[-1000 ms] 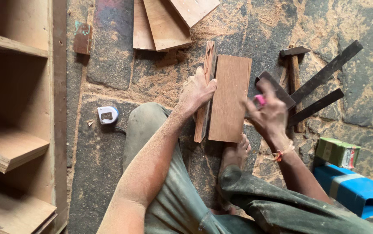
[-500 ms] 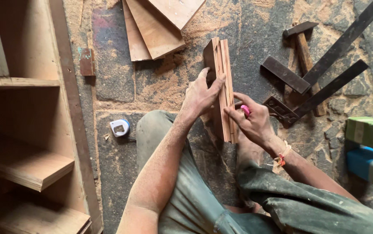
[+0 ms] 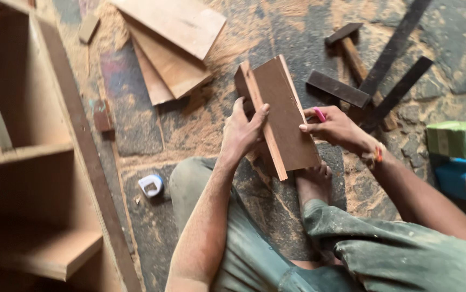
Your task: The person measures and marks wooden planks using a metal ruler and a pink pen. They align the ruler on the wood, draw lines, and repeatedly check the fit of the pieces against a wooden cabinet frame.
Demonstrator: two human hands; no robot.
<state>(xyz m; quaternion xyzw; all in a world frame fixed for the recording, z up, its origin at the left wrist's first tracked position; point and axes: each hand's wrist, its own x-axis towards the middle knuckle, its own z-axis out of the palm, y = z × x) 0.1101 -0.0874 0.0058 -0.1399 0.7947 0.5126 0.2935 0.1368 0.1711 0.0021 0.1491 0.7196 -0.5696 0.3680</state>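
Note:
I sit on a dusty stone floor with a brown wooden board (image 3: 284, 116) held tilted up in front of me. My left hand (image 3: 243, 132) grips its left edge, thumb over the front face. My right hand (image 3: 335, 128) touches the board's right edge with its fingertips and holds a small pink thing (image 3: 319, 114), perhaps a pencil or marker. The board's lower end rests near my bare foot (image 3: 313, 181).
A hammer (image 3: 352, 51) and dark metal squares (image 3: 390, 70) lie beyond my right hand. Several plywood boards (image 3: 173, 48) are stacked ahead. A tape measure (image 3: 151, 185) lies left of my knee. A wooden shelf unit (image 3: 32, 162) fills the left; green and blue boxes (image 3: 463, 157) sit right.
The board was lifted from lying flat on the floor to a tilted, raised position between both hands. My view has shifted closer and to the right.

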